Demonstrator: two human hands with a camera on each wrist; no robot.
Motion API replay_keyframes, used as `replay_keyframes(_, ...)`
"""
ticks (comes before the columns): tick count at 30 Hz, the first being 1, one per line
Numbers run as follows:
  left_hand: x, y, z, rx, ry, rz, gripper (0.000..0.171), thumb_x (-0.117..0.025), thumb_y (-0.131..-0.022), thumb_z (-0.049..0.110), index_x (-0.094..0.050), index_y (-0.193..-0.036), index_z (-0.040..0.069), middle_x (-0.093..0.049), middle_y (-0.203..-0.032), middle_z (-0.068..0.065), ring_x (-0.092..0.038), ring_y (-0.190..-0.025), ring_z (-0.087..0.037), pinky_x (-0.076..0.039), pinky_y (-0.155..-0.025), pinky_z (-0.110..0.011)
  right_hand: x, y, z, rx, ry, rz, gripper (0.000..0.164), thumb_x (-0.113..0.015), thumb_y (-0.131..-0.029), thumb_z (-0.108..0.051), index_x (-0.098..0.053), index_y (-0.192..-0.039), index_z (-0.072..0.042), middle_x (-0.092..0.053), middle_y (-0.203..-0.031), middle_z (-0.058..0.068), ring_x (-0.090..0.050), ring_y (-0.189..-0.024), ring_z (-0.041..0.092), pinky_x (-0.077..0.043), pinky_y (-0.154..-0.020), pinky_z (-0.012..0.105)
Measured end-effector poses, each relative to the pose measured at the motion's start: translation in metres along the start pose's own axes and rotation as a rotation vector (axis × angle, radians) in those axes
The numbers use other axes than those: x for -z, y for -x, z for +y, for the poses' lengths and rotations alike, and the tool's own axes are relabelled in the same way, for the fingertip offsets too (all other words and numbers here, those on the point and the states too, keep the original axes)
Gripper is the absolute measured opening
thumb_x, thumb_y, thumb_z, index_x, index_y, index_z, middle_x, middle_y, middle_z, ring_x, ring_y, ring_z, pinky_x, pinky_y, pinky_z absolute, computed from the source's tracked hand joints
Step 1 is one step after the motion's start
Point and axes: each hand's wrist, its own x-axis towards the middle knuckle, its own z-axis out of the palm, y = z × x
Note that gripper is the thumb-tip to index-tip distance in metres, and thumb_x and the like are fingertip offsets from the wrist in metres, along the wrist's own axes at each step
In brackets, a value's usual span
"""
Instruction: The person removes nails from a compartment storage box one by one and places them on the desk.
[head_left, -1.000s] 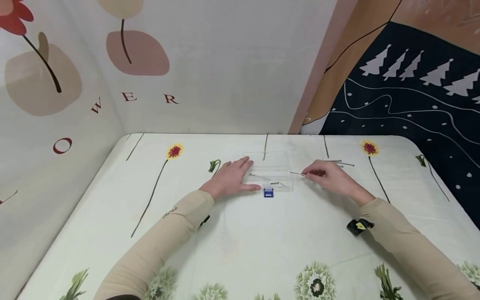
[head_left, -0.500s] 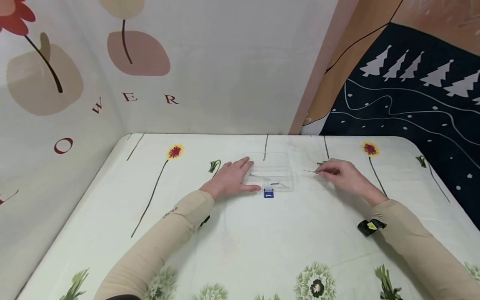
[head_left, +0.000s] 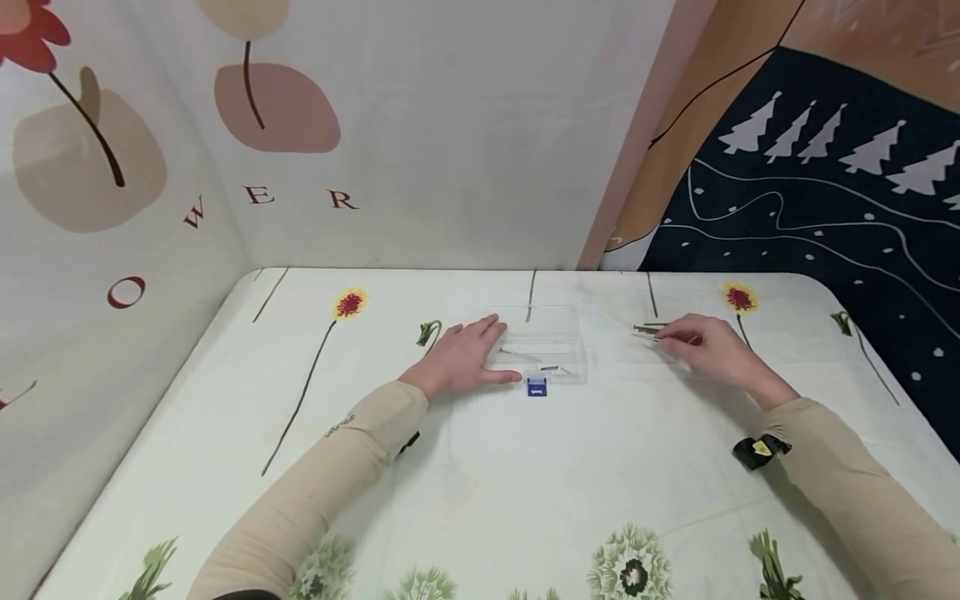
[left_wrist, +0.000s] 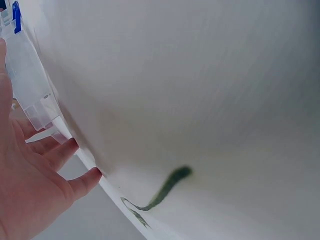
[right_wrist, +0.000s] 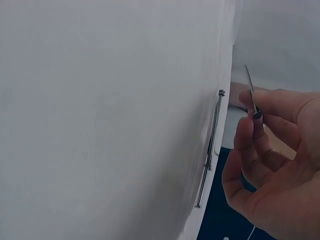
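Note:
My left hand [head_left: 468,354] rests with spread, fairly straight fingers at the left side of a clear plastic box [head_left: 555,319]. A blue latch [head_left: 537,387] is on the box's near side. Several small metal nails [head_left: 551,367] lie inside the box, in its near part. Off to the right, my right hand [head_left: 705,346] pinches a thin nail [right_wrist: 251,87] between thumb and fingers, its head showing at the fingertips in the right wrist view. Below it, loose nails [right_wrist: 215,125] lie on the table, partly hidden by the hand in the head view.
A white cloth with printed flowers covers the table [head_left: 525,467]. Behind the table hangs a pale printed sheet [head_left: 450,183], and a dark cloth with white trees [head_left: 817,200] is at the right. The box's clear walls are hard to make out.
My right hand has moved right, away from the box, with the nail between its fingers, to above the loose nails. The left hand and the box have stayed in place.

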Motion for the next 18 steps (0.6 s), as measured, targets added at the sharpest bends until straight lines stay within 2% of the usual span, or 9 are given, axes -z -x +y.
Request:
replay_keyframes(4,0.0,0.001,0.0,0.005,0.001,-0.003,0.094,-0.051,-0.086,0.07,-0.028,-0.152,0.007,-0.022,-0.157,-0.013,-0.021,-0.143,-0.024,-0.02,-0.112,-0.051,0.004,-0.002,0.005,-0.024,0.027,-0.008,0.019,-0.063,-0.093,-0.007,-0.07,-0.108,0.004,-0.065,-0.104,0.018,-0.059,-0.088,0.027,-0.049,-0.071,0.032)
replay_keyframes(11,0.0,0.001,0.0,0.009,-0.006,-0.007,0.095,-0.05,-0.086,0.072,-0.027,-0.153,0.008,-0.021,-0.158,-0.012,-0.02,-0.144,-0.023,-0.02,-0.112,-0.05,0.008,-0.006,0.012,-0.038,0.046,-0.009,0.017,-0.063,-0.092,-0.004,-0.071,-0.104,0.004,-0.066,-0.099,0.017,-0.052,-0.08,0.025,-0.045,-0.063,0.026)
replay_keyframes(18,0.0,0.001,0.0,-0.002,0.002,0.002,0.094,-0.051,-0.086,0.07,-0.028,-0.152,0.007,-0.022,-0.157,-0.013,-0.021,-0.144,-0.025,-0.02,-0.112,-0.051,0.007,-0.01,0.011,-0.073,0.064,-0.03,0.017,-0.061,-0.092,-0.003,-0.071,-0.105,0.004,-0.065,-0.101,0.018,-0.052,-0.085,0.027,-0.046,-0.072,0.034)
